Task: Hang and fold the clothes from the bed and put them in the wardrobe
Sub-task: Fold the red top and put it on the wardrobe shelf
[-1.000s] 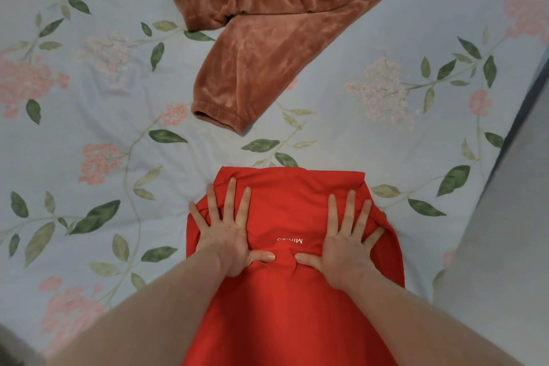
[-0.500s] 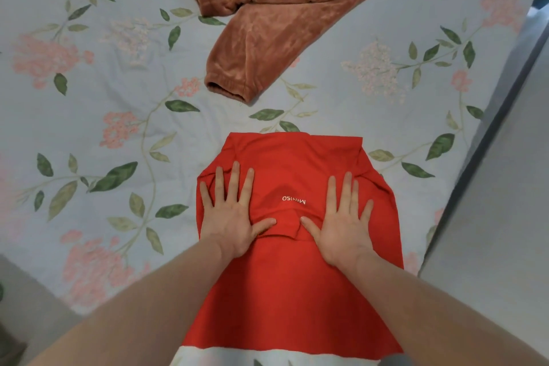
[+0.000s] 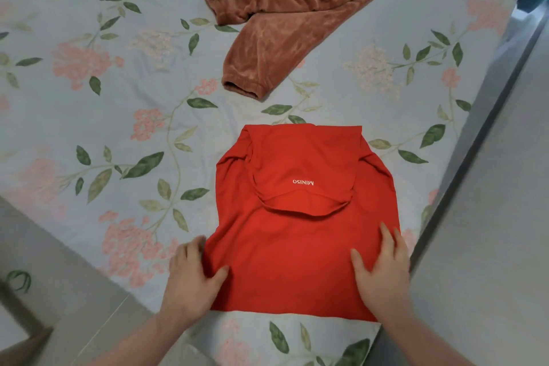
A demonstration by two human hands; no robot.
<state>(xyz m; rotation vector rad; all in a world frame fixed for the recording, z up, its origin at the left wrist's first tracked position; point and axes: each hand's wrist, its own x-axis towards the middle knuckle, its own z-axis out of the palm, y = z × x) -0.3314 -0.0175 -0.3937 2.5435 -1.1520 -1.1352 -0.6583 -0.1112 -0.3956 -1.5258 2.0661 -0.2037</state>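
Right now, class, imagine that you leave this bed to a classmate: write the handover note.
Left hand: at the red shirt's near left edge, thumb on top, fingers seemingly under the edge.
Right hand: flat on the shirt's near right corner.
Red shirt: partly folded on the floral bed sheet, top part folded over.
Brown fleece garment: crumpled farther up the bed.
Left to do: finish the shirt, handle the brown garment, take both to the wardrobe, which is not in view.

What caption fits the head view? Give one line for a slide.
Both hands, left and right, at the near corners of a red shirt on a floral bed.
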